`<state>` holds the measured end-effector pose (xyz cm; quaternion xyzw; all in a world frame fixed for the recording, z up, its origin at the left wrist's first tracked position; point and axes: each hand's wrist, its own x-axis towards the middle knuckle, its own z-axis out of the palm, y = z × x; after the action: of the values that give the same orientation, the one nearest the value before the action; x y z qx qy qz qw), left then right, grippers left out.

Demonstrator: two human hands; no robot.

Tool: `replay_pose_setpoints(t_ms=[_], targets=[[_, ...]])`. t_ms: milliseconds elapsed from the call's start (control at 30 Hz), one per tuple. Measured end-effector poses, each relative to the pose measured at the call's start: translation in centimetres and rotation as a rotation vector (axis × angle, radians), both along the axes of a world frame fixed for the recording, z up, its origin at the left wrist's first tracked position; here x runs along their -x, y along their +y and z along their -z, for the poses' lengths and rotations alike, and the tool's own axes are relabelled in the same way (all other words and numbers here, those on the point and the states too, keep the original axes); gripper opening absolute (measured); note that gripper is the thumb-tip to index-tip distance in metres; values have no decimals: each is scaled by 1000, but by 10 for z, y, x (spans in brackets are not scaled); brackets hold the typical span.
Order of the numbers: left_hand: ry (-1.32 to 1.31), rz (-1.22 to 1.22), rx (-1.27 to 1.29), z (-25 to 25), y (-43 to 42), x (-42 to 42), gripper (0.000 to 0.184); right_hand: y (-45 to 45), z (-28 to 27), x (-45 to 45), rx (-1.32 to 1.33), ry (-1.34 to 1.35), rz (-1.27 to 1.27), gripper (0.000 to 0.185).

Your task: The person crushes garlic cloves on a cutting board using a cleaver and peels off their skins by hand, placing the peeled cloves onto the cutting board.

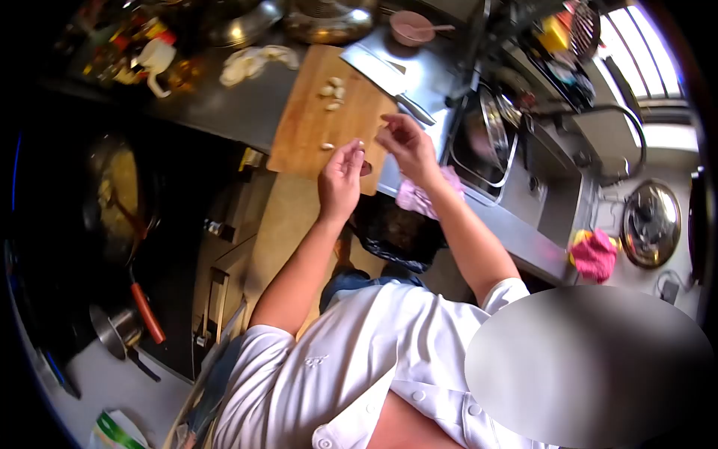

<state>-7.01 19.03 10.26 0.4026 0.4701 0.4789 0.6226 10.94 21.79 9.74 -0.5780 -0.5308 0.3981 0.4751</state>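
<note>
My left hand is closed in a pinch above the near right part of a wooden cutting board. A small pale garlic clove shows at its fingertips. Just to the right, my right hand hovers with fingers half curled; thumb and forefinger look apart, and I see nothing between them. Several peeled garlic cloves lie in a group at the board's far end. A single clove rests closer to my left hand. Along the board's right side lies a cleaver, its handle toward me.
Below my hands is a bin with a black liner, beside a pink cloth. The sink is to the right. On the left, a wok holds yellowish food and a red-handled utensil. A pink bowl stands at the back.
</note>
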Motion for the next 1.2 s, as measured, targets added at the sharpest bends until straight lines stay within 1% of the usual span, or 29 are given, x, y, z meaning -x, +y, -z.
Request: replay_pose_setpoints(t_ms=[67,100,133,167,267,333,400,467,500,600,667,700,800,900,1000,1100,1200], targets=[[-146,45,53,-13,-15,-13,26,-41,-34,9,-1,16,7,32],[-203,74,58,-18,-23,-16,26,-56,-41,11,2,18,-1,32],[-257,100,62,-20,-32,-20,26,-70,-43,9,13,73,-35,30],[-252,121,63,-17,-41,-24,26,-83,-46,6,-24,-4,-37,29],[-236,160,55,-15,-63,-30,24,-118,-41,-7,35,258,-13,28],[-140,188,36,-20,-77,-35,24,-139,-43,-15,75,459,21,25],[-41,193,30,-27,-93,-41,25,-157,-47,-26,53,220,31,21],[-83,212,29,-28,-103,-47,26,-171,-54,-33,-11,4,48,15],[-103,218,25,-29,-106,-49,26,-178,-56,-36,70,76,52,15],[-112,373,74,-35,-109,-47,25,-192,-61,-44,288,319,31,17],[-203,464,48,-37,-111,-48,24,-199,-63,-54,407,512,-16,19],[-248,508,36,-39,-113,-50,24,-203,-63,-58,426,545,-53,20],[-236,560,27,-47,-117,-55,24,-212,-66,-65,497,630,-131,21],[-172,528,-26,-56,-126,-63,28,-218,-56,-73,553,896,-188,18],[-117,559,-11,-56,-131,-64,34,-220,-53,-78,643,1110,-231,14],[-54,536,-80,-54,-135,-64,39,-222,-52,-78,666,1207,-255,13],[-70,543,-81,-53,-137,-64,39,-224,-53,-79,640,1203,-284,15]])
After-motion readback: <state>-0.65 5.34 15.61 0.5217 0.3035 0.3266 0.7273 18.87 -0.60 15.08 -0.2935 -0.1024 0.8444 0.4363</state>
